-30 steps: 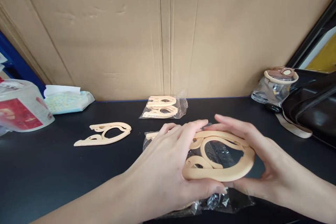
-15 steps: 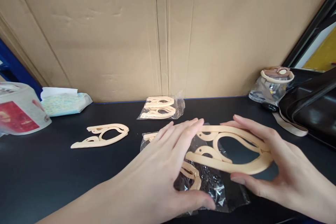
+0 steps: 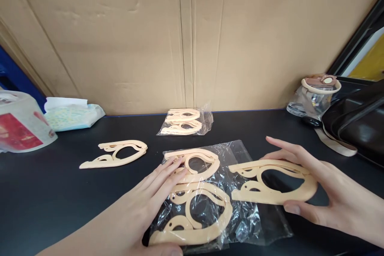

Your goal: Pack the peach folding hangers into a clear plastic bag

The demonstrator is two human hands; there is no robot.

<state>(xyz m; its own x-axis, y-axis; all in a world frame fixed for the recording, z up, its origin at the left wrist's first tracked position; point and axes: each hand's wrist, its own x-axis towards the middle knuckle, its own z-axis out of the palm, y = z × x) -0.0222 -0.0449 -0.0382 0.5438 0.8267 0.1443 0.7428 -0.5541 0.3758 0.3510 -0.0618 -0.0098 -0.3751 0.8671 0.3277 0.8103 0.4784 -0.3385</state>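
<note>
My right hand grips a beige folding travel hanger by its rounded end, thumb on the near side and fingers on the far side. The hanger is folded and held over the right part of a clear plastic bag. Two more folded hangers lie in that bag, a far one and a near one. Across their left ends lies my left hand, fingers stretched out on the far hanger, thumb toward the near one. One loose folded hanger rests on the table to the left.
Another bagged pair of hangers sits at the back by the cardboard wall. A tape roll and a tissue pack stand at left. At right are a clear bottle and a black bag on the black table.
My left hand has moved left and toward me, off the held hanger and onto the bagged ones, uncovering them. My right hand has lowered the hanger slightly toward me and to the right.
</note>
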